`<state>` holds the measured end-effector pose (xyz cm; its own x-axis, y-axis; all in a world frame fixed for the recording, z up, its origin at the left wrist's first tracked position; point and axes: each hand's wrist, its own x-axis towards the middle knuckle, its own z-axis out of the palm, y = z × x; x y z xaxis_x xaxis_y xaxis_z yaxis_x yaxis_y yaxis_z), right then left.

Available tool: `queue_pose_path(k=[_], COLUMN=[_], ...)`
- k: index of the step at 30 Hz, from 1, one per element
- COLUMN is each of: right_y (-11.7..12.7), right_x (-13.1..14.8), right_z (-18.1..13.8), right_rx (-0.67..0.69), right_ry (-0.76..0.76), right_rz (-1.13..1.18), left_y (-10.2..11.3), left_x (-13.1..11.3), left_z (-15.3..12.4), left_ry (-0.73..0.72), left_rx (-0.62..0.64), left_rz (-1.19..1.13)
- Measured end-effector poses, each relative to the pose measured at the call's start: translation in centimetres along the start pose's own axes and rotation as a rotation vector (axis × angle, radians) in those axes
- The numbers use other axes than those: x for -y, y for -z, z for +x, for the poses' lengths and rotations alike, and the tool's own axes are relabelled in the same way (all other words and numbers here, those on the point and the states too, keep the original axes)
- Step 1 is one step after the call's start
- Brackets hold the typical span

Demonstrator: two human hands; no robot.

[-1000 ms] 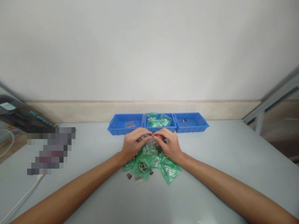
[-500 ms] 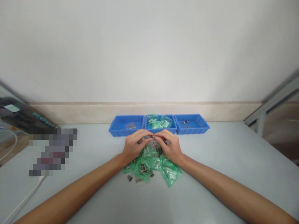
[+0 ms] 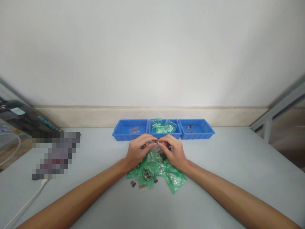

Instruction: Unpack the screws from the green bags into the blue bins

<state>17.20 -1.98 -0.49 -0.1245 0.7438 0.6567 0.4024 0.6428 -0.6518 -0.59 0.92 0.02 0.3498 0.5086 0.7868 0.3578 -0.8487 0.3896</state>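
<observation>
Head view, sole entry: left hand (image 3: 137, 153) and right hand (image 3: 173, 152) meet fingertip to fingertip over a heap of green bags (image 3: 156, 170) on the bench (image 3: 214, 178), both pinched closed on one small dark part (image 3: 157, 142), likely a screw; too small to name surely. Loose screws (image 3: 132, 183) lie at the heap's near edge. Beyond: left tray (image 3: 130, 129) with one clear bag, middle tray (image 3: 164, 128) with several green bags, right tray (image 3: 196, 128) with a few dark parts. Judged progress: early, since most bags remain in the heap and few parts are sorted. Against the earlier frames: hands keep the same pinch; the whole scene sits slightly lower, a camera shift only.
</observation>
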Motion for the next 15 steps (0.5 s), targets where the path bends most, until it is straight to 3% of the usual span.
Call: queue_pose_path(k=[5, 12, 15], right_y=[-0.1, 2.5, 3.6], right_x=[0.0, 0.3, 1.0], right_z=[0.7, 4.2, 5.0], right_rx=[-0.138, -0.576, -0.537], right_ry=[-0.189, -0.707, -0.803], right_rz=[0.173, 0.719, 0.795], left_y=[0.2, 0.2, 0.1], left_x=[-0.3, -0.4, -0.3], left_z=[0.0, 0.2, 0.2], left_ry=[0.043, 0.038, 0.026], left_rx=[-0.009, -0.009, -0.015], left_rz=[-0.008, -0.004, -0.014])
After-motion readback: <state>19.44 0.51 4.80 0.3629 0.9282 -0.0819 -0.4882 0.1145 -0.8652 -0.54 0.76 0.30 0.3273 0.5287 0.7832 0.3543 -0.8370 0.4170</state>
